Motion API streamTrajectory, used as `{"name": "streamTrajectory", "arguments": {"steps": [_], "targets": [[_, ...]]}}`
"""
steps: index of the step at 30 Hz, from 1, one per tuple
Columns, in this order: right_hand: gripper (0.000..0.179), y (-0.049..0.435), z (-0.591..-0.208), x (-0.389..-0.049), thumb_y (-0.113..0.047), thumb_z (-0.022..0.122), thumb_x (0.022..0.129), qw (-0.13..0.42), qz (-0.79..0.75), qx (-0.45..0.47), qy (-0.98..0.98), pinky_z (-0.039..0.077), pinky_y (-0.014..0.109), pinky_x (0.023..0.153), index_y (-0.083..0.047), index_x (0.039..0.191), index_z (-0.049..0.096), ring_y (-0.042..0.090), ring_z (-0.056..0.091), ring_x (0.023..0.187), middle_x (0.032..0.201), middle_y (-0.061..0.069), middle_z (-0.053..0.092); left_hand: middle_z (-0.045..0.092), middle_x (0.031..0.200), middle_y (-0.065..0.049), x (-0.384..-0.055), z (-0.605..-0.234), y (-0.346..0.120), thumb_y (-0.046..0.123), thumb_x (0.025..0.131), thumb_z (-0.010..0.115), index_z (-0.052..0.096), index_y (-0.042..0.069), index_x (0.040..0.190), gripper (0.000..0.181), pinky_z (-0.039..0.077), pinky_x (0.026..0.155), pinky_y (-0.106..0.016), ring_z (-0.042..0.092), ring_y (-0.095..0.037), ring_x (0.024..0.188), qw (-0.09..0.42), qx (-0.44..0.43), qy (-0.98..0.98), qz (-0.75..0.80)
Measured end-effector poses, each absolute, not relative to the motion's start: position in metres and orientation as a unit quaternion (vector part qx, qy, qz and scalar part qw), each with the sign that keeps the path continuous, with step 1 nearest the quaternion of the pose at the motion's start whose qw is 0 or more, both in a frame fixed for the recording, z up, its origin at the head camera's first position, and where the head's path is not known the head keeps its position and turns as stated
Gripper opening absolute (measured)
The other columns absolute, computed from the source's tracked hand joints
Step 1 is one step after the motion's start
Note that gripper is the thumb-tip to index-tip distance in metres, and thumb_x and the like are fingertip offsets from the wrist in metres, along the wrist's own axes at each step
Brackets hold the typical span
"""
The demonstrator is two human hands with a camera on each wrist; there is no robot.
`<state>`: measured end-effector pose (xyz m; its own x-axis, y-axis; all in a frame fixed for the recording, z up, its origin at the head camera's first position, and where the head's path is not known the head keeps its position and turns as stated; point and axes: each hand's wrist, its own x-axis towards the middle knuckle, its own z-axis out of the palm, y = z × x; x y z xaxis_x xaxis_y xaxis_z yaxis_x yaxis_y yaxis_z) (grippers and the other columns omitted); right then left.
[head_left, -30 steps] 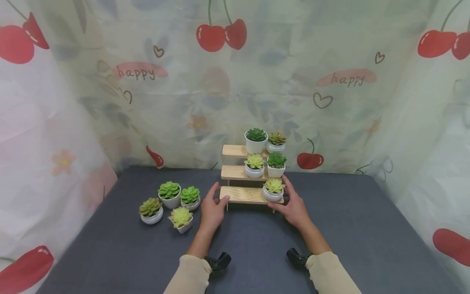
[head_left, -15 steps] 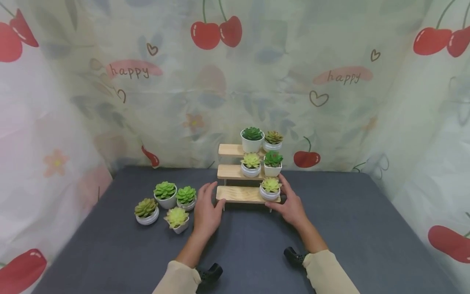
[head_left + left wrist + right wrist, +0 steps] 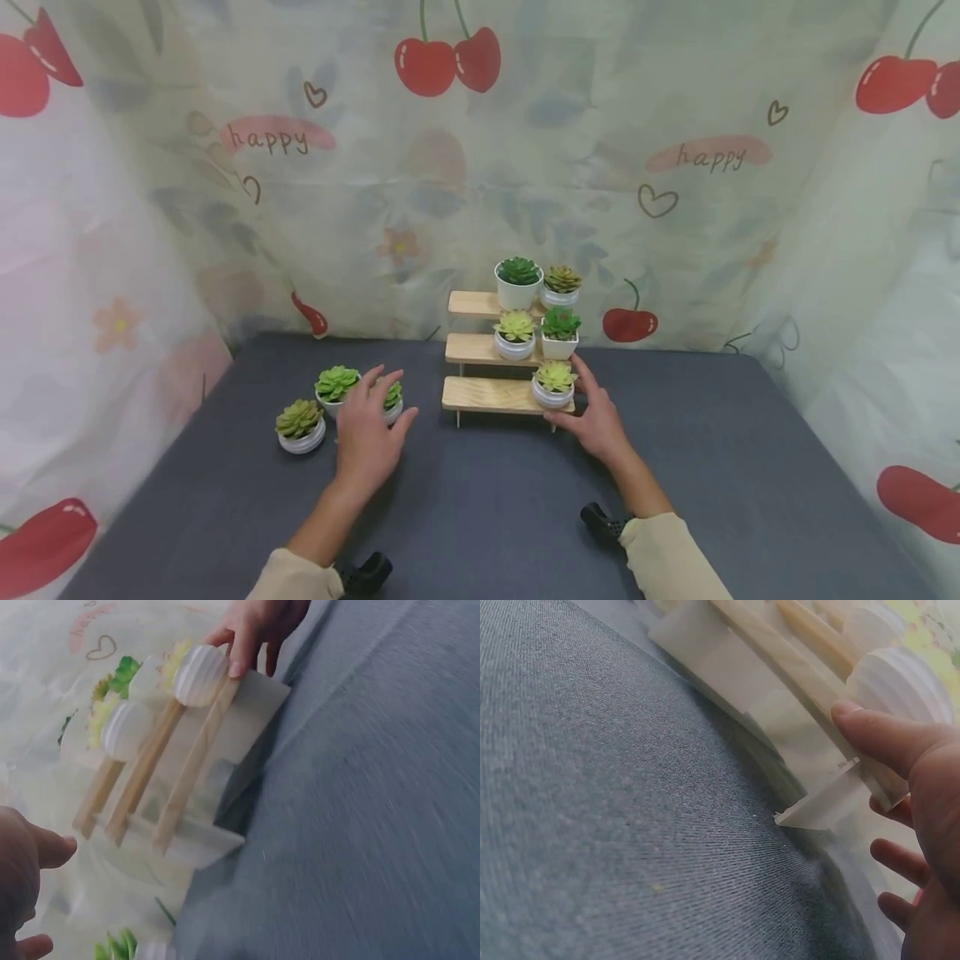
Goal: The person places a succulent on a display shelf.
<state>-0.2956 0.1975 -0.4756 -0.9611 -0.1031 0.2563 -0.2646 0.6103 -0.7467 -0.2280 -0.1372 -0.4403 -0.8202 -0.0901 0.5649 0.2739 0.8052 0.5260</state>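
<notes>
Around the far side of the desk [image 3: 720, 467], from nine through twelve to three o'clock, hangs a pale backdrop [image 3: 480, 212] printed with cherries and hearts (the word "happy" shows on it twice). Dark blue-grey cloth covers the desk. At its twelve o'clock, near the rear edge, sits a three-tier wooden stand [image 3: 480, 349] on clear supports, upright.

From the stand's four o'clock the right hand [image 3: 597, 423] pinches the end of the lowest tier, thumb on the front edge. Out at its eight o'clock, clear of the stand, the left hand [image 3: 366, 440] is spread over the loose pots; whether it touches any I cannot tell.

Toward three o'clock on the tiers stand a dark green succulent [image 3: 518, 283] and a brownish one [image 3: 562, 286] on top, a yellow-green one [image 3: 514, 335] and a bright green one [image 3: 560, 333] midway, and a pale yellow-green one [image 3: 553, 383] on the bottom. At the desk's ten o'clock are an olive succulent [image 3: 301, 427], a leafy green one [image 3: 335, 386] and a partly hidden one [image 3: 393, 402].
</notes>
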Motion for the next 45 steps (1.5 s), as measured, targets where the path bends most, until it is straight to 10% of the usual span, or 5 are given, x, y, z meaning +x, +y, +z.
{"name": "streamTrajectory", "arguments": {"steps": [16, 31, 45], "targets": [[0.104, 0.195, -0.476, -0.293, -0.028, 0.085, 0.077, 0.097, 0.448, 0.106, -0.882, 0.034, 0.062, 0.097, -0.028, 0.156, 0.018, 0.035, 0.050, 0.120, 0.126, 0.017, 0.059, 0.047, 0.136, -0.022, -0.194, -0.463, -0.181, 0.018, 0.071, 0.089, 0.053, -0.004, 0.134, 0.075, 0.028, 0.101, -0.060, 0.040, -0.044, 0.125, 0.334, -0.009, -0.864, -0.377], [0.104, 0.196, -0.476, -0.292, -0.027, 0.087, 0.075, 0.095, 0.467, 0.104, -0.873, 0.034, 0.060, 0.099, -0.030, 0.155, 0.021, 0.033, 0.052, 0.121, 0.125, 0.014, 0.061, 0.037, 0.144, -0.029, -0.180, -0.478, -0.186, 0.022, 0.082, 0.080, 0.024, -0.005, 0.150, 0.092, 0.037, 0.100, -0.053, 0.041, -0.042, 0.127, 0.138, 0.123, -0.853, -0.488], [0.103, 0.195, -0.476, -0.292, -0.028, 0.086, 0.076, 0.090, 0.466, 0.097, -0.875, 0.035, 0.060, 0.098, -0.031, 0.156, 0.020, 0.034, 0.051, 0.120, 0.126, 0.014, 0.060, 0.059, 0.124, -0.027, -0.189, -0.485, -0.192, 0.019, 0.082, 0.080, 0.050, -0.002, 0.136, 0.065, 0.048, 0.090, -0.047, 0.060, -0.037, 0.110, 0.100, 0.118, -0.847, -0.509]]}}
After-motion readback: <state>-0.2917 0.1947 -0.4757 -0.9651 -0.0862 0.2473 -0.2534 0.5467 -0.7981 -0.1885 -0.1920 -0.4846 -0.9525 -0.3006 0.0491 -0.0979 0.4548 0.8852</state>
